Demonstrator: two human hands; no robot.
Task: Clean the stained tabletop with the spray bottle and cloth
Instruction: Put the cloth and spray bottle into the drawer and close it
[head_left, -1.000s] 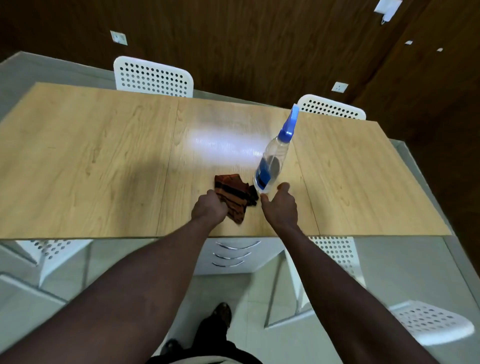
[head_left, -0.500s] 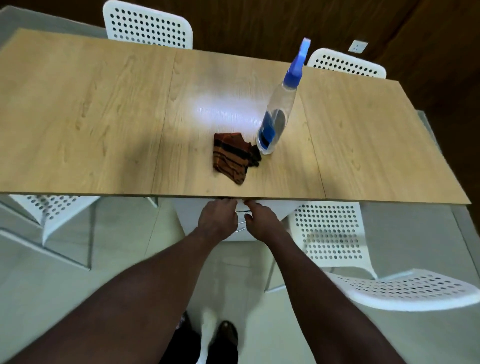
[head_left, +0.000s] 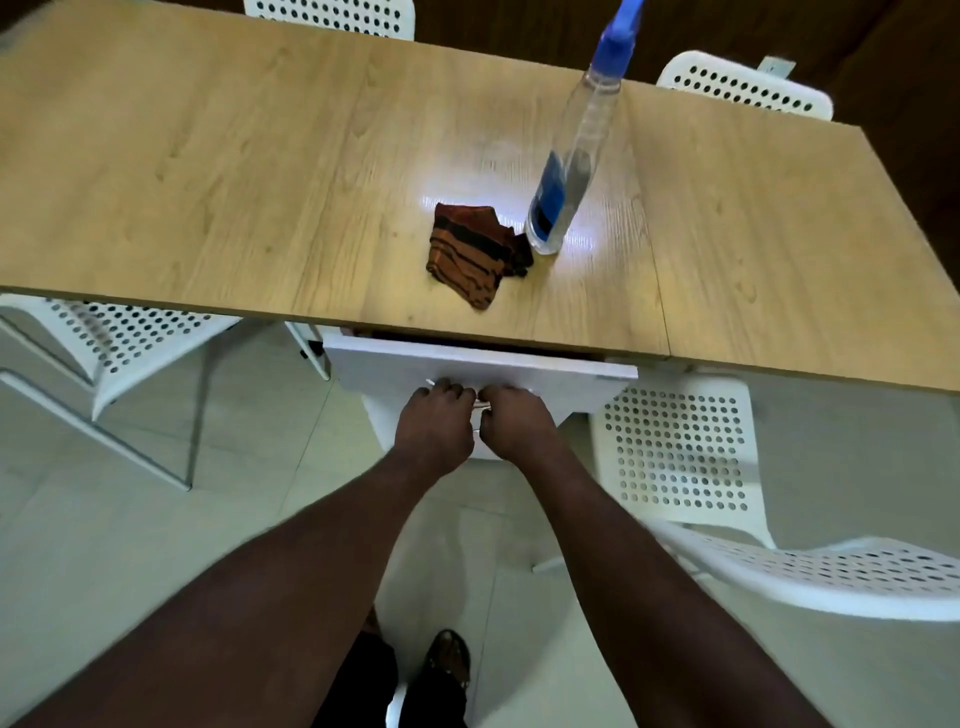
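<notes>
Two hands, left (head_left: 434, 422) and right (head_left: 515, 423), clamp the drawer handle (head_left: 483, 408) just below the tabletop (head_left: 208, 280)'s near edge.

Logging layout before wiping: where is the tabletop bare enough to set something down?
Bare wood left of the cloth and right of the spray bottle. Crowded: those two together near the front edge, above the drawer handle gripped by left hand and right hand.

White chairs (head_left: 680, 457) (perforated) on pale tiled floor (head_left: 104, 545), dark wall (head_left: 493, 21) behind
</notes>
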